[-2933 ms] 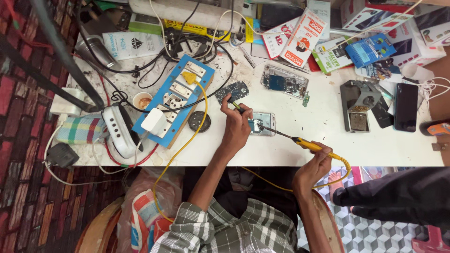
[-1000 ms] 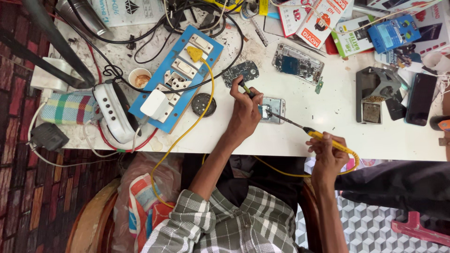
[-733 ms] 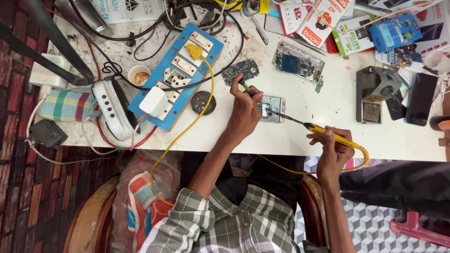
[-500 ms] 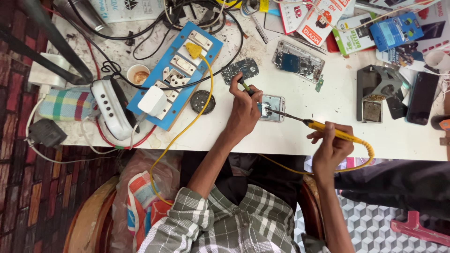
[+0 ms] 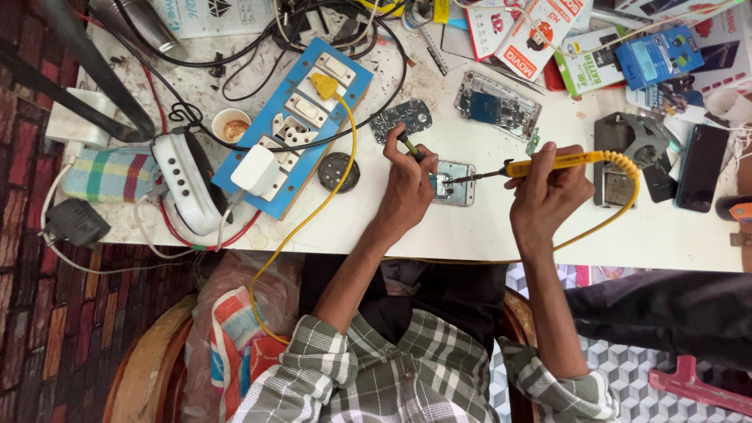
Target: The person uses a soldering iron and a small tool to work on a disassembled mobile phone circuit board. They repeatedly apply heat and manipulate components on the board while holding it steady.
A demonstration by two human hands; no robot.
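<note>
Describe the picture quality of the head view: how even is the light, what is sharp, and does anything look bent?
Head view: soft, even light, faint shadows under both hands; the right hand, its yellow soldering iron and the left hand at the small board are sharp; the white table edge bows slightly, hinting at wide-lens distortion; no strong glare.

blue socket board point(image 5: 291, 125), black phone point(image 5: 700, 167) (well apart)

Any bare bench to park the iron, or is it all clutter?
Bare strip along the near edge of the white table, between the left hand and right hand; more right of that hand, below the grey holder. The far edge, with its cables and boxes, is crowded.
</note>
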